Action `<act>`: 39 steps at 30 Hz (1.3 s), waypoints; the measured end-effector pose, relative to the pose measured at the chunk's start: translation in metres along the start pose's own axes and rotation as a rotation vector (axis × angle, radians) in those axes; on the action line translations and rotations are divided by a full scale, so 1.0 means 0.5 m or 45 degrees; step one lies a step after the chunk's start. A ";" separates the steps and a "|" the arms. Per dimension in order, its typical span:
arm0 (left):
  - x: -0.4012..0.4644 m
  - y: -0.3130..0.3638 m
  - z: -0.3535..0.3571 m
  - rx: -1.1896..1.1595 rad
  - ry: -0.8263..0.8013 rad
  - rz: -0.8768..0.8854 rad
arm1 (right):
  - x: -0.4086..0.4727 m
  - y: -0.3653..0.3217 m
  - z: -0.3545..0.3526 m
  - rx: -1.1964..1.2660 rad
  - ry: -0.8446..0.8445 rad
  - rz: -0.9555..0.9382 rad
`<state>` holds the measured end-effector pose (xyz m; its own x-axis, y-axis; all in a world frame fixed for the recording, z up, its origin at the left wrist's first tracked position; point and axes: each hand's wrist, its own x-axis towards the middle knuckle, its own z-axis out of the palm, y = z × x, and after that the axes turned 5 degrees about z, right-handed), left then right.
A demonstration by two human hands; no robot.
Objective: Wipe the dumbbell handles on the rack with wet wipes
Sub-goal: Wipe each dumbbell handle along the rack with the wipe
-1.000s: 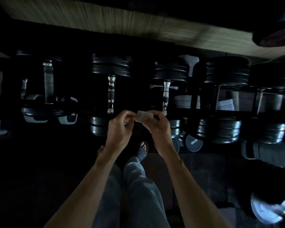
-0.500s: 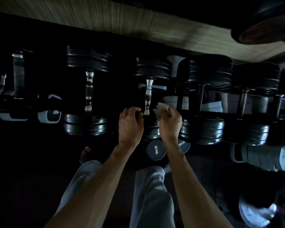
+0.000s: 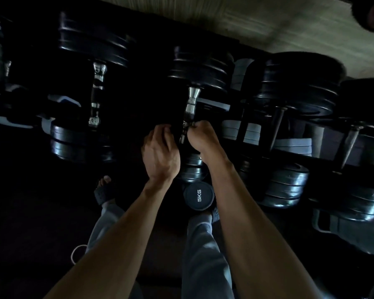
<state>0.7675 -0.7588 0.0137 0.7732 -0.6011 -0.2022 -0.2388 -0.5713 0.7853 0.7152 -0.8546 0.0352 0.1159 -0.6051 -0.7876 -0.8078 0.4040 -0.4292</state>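
A row of black plate dumbbells lies on a dark rack. The middle dumbbell's chrome handle runs down toward me. My right hand is curled round the lower end of that handle, and a pale scrap of the wet wipe shows at its knuckles. My left hand is just left of the same handle with its fingers curled; their tips are lost in shadow. Another chrome handle shows on the dumbbell to the left.
A round dumbbell end marked 5KG sits below the hands, near my legs. Bigger plate dumbbells fill the rack to the right. My sandalled foot stands on the dark floor, with a white cord loop beside it.
Both hands moved from holding the wipe in the air to the middle dumbbell's handle. The right hand took the wipe alone and closed round the handle. The view came closer.
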 end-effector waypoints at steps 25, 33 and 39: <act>0.000 -0.011 -0.003 0.072 -0.089 -0.009 | -0.048 0.014 0.038 0.056 0.346 -0.107; 0.002 -0.018 -0.001 0.053 -0.104 -0.001 | -0.039 -0.006 0.043 0.175 0.478 -0.134; 0.004 -0.013 -0.002 0.059 -0.101 -0.014 | 0.013 -0.038 0.053 0.299 0.613 -0.084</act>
<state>0.7710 -0.7558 0.0090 0.7274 -0.6360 -0.2577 -0.2588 -0.6020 0.7554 0.7466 -0.8482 0.0266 -0.1604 -0.8581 -0.4878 -0.6507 0.4636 -0.6014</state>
